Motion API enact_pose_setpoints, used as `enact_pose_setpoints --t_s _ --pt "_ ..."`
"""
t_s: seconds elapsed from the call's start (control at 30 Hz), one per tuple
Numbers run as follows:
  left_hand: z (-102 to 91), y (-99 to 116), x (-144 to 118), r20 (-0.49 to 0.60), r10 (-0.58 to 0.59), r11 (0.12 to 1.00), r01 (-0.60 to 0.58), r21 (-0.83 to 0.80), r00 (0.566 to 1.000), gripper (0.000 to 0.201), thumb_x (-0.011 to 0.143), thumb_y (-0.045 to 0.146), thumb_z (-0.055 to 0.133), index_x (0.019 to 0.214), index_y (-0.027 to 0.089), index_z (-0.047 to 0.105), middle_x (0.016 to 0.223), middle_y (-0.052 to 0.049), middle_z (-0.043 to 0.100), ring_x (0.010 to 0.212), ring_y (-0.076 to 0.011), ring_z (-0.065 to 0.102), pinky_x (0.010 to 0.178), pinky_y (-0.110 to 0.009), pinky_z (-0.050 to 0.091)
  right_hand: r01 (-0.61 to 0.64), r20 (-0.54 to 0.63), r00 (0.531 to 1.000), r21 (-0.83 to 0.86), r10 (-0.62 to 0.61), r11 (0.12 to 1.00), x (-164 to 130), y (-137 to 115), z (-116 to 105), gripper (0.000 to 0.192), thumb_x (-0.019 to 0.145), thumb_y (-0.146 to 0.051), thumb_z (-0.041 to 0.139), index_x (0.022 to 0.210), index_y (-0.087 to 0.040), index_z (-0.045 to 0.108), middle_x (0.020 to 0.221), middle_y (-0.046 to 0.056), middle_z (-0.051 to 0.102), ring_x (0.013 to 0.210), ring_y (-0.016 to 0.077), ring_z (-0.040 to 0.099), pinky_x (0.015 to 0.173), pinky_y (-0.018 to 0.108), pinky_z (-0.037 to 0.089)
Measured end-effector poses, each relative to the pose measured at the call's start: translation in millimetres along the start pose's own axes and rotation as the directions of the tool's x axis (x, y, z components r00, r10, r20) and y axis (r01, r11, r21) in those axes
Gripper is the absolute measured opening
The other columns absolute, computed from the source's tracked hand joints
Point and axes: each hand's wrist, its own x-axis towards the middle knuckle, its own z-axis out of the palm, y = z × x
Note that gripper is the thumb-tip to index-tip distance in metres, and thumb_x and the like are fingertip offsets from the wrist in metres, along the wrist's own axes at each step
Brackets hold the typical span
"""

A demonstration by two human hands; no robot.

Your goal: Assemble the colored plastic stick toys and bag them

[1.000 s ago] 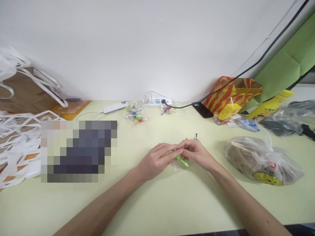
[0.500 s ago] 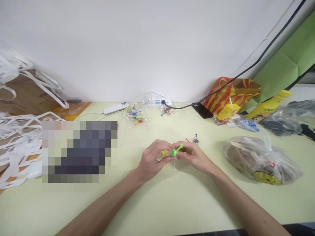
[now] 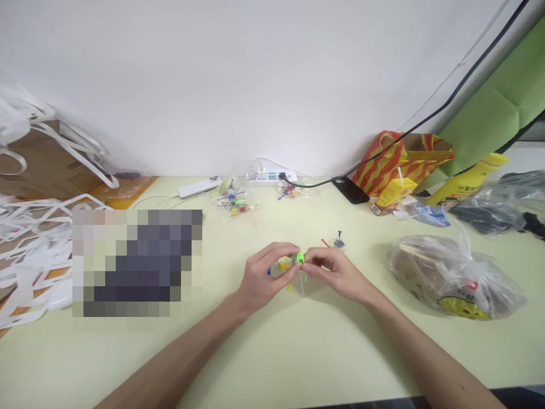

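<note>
My left hand (image 3: 264,275) and my right hand (image 3: 343,272) meet over the middle of the table, fingertips closed on a small bright-green plastic piece (image 3: 300,258). Fingers hide much of its shape. A yellow plastic piece (image 3: 284,264) shows behind my left fingers, with a bit of a blue piece (image 3: 269,272) beside it. Below the fingertips a thin whitish stick (image 3: 302,285) slants down toward me; whether it joins the green piece I cannot tell. Past my right hand lie a red stick (image 3: 325,242) and a small grey round part (image 3: 339,242) with a dark peg.
Clear packets of coloured plastic pieces (image 3: 238,205) lie near a power strip (image 3: 272,176) by the wall. A bagged bundle (image 3: 453,278) sits at right, with a drink carton (image 3: 394,195), phone (image 3: 351,191) and striped paper bag (image 3: 378,162) behind. White strips (image 3: 38,244) pile up at left.
The green piece has turned in my fingers: its long arm, which pointed up to the right, no longer sticks up. Both hands stay in nearly the same place.
</note>
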Motion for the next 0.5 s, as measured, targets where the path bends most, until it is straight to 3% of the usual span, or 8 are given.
enact_pose_setpoints --t_s 0.2,0.5 --pt "1.2 5 3 -0.015 -0.058 0.998 0.058 -0.001 0.998 0.015 0.082 0.013 0.07 0.096 0.019 0.067 0.084 -0.002 0.073 0.072 -0.0127 0.068 0.068 -0.024 0.057 -0.035 0.103 0.995 0.219 0.012 0.975 2 9 -2 0.029 0.09 -0.044 0.07 0.08 -0.017 0.066 0.067 -0.003 0.046 0.063 0.0117 0.038 0.059 0.026 0.027" --pt "3.5 6 5 0.043 -0.166 0.968 0.171 -0.183 0.985 0.012 0.08 0.015 0.07 0.092 0.016 0.071 0.078 -0.004 0.074 0.067 -0.0135 0.068 0.065 -0.023 0.056 -0.093 0.145 0.989 0.407 0.036 0.909 3 19 -1 0.031 0.078 -0.046 0.08 0.073 -0.017 0.07 0.071 0.001 0.057 0.067 0.0142 0.046 0.065 0.027 0.037"
